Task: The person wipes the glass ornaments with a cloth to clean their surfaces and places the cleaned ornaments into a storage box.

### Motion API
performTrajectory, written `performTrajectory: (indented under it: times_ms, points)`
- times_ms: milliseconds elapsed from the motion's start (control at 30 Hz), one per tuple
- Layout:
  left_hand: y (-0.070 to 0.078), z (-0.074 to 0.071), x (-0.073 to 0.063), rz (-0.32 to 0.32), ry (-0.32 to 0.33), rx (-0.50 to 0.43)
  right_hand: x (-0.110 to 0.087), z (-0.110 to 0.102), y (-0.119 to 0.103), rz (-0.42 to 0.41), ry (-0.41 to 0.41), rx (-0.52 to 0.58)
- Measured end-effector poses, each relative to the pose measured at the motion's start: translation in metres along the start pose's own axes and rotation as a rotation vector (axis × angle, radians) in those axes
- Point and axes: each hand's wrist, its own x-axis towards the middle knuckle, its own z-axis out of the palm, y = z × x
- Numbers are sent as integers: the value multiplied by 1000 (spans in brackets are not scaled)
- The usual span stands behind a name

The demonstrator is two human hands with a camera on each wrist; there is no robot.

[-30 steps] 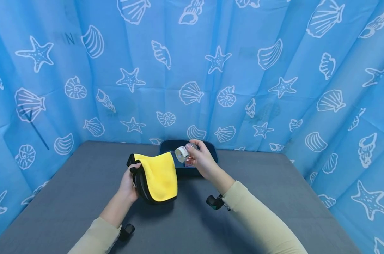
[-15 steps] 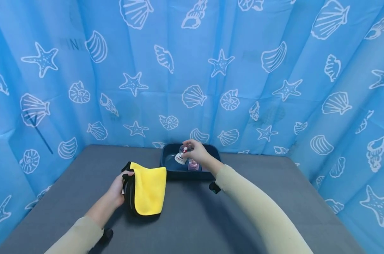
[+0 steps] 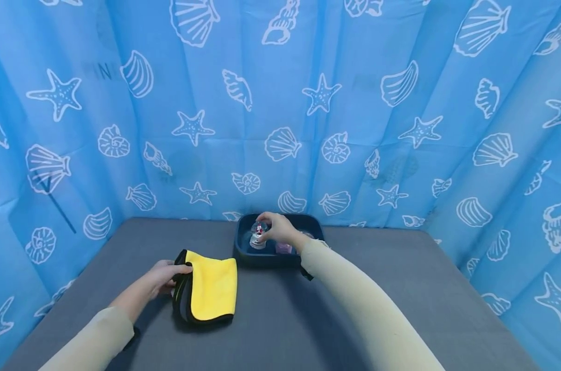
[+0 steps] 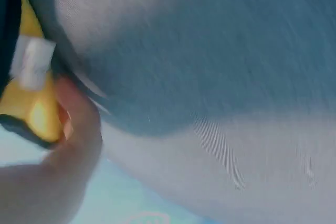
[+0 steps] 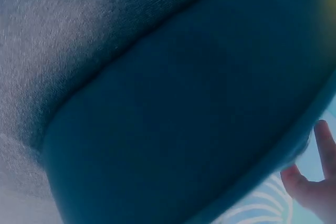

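My left hand (image 3: 159,277) grips a folded yellow cloth (image 3: 213,288) with black edging by its left side, low over the table. A white tag (image 4: 34,61) shows on the cloth in the left wrist view, beside my left thumb. In the head view, my right hand (image 3: 282,230) reaches over a dark blue tray (image 3: 280,262) at the back and holds a small snow globe (image 3: 257,241) by its clear dome. The globe stands upright, white base down, inside the tray's left part. In the right wrist view, the tray's outer wall (image 5: 173,103) hides most of the globe.
A pink object (image 3: 283,248) sits in the tray beneath my right hand, partly covered by it. The grey tabletop (image 3: 271,324) spreads around the tray. Behind the table hangs a blue curtain (image 3: 243,118) with white shells and starfish.
My right hand has lowered the snow globe into the tray and turned it from tilted to upright. My left hand has drawn the yellow cloth left, down and away from the tray.
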Motion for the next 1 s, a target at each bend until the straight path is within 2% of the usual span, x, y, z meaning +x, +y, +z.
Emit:
performTrajectory:
  times_ms: [167,367,467,633,800,1000]
  points:
    - [1,-2,0,159,56,229,3,10,3,5,-3,-73]
    - [3,-4,3,278,75,411,4,14,5,-9,-19,-163]
    - [5,-9,5,311,74,434,5,16,4,-32,-34,-204]
    - [13,-16,8,364,77,398,4,16,3,-24,-58,-261]
    - [18,-18,14,353,122,371,3,15,0,-1,-69,-311]
    - [9,-18,30,326,190,467,2,16,1,9,-96,-305]
